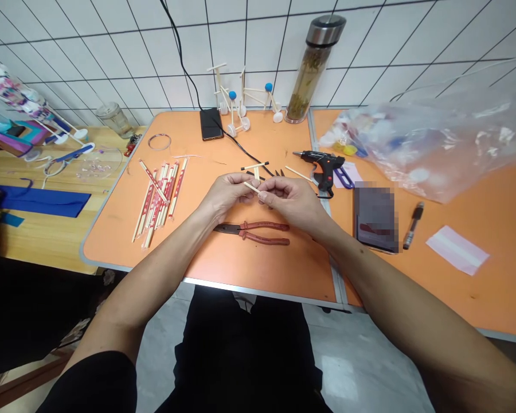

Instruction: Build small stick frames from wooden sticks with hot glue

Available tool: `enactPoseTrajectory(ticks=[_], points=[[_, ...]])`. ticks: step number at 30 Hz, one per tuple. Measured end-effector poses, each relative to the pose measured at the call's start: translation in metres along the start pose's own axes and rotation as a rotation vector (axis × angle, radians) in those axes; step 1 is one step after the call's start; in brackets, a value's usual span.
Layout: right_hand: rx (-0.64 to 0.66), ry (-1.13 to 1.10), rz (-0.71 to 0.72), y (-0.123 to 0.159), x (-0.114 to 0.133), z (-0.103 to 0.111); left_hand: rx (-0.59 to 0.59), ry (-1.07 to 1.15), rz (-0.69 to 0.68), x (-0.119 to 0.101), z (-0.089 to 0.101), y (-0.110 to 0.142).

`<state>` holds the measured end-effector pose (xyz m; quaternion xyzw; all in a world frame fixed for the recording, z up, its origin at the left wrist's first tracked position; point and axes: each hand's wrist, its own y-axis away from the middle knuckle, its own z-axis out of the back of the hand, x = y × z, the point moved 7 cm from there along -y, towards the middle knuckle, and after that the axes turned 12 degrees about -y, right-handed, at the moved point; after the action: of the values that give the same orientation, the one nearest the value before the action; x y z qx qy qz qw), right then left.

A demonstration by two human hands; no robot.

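Observation:
My left hand (227, 195) and my right hand (289, 199) meet above the middle of the orange table (223, 264). Both pinch a short pale wooden stick (251, 186) held between their fingertips. Red-handled pliers (254, 232) lie on the table right below my hands. A pile of wrapped chopsticks (160, 198) lies to the left of my left hand. More cut stick pieces (255, 167) rest just beyond my fingers.
A black glue gun (323, 166) lies right of my hands, by a dark notebook (375, 217) and a black pen (413, 225). At the back stand stick-built bicycle models (241, 103), a phone (210, 123) with its cable, and a tea bottle (313, 69). A clear plastic bag (434, 143) fills the right.

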<state>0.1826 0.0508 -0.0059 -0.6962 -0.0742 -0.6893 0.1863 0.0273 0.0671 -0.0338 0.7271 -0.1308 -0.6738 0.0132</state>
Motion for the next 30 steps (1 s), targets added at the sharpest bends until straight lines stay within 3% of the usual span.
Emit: enactPoseTrajectory(ticks=[11,18,21,30], points=[[-0.125,-0.041,-0.002,-0.004,-0.002,0.020,-0.129,0.077,0.033,0.001,0.014,-0.002],[-0.020,0.408,0.030,0.000,0.005,0.018,-0.130,0.084,0.071,0.005,0.012,0.000],[0.010,0.499,0.046,0.002,0.009,0.012,-0.127,0.030,0.065,0.005,0.010,0.002],[-0.108,0.387,-0.064,-0.002,-0.003,0.018,-0.110,-0.065,0.088,0.005,0.003,0.004]])
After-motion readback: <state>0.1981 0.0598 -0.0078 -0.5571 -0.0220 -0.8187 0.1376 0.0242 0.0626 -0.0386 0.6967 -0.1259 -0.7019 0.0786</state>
